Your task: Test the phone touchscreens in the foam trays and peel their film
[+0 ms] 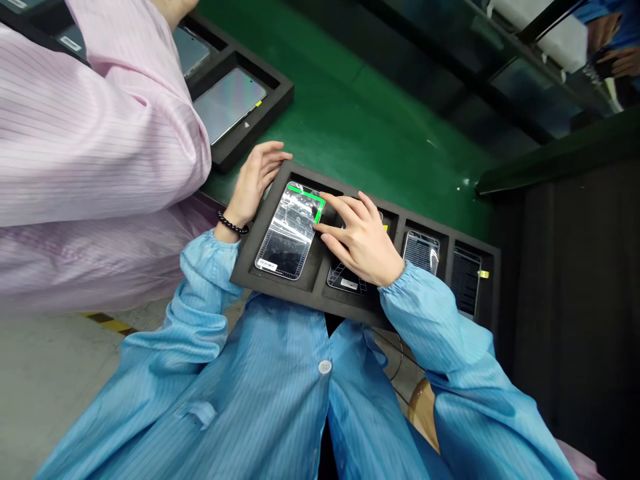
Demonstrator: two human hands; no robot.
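A black foam tray (315, 272) with several compartments lies in front of me. In its left compartment is a smartphone (285, 247) with a lit screen, green bars along its top and right side, and a small white label. My right hand (363, 243) is over the tray, fingers spread, with fingertips at that phone's right edge. Beneath this hand a second phone (345, 277) is partly hidden. My left hand (255, 180) rests along the tray's upper left edge, fingers stretched out; its thumb side is partly hidden. A dark beaded bracelet (233, 225) circles that wrist.
Two more phones, one (421, 252) and another with a yellow tag (465, 280), lie in the right compartments. A co-worker's pink sleeve (145, 133) is close on my left, beside another black tray (280, 87). The bench top (350, 113) is green. Another person's hands (623, 63) show at top right.
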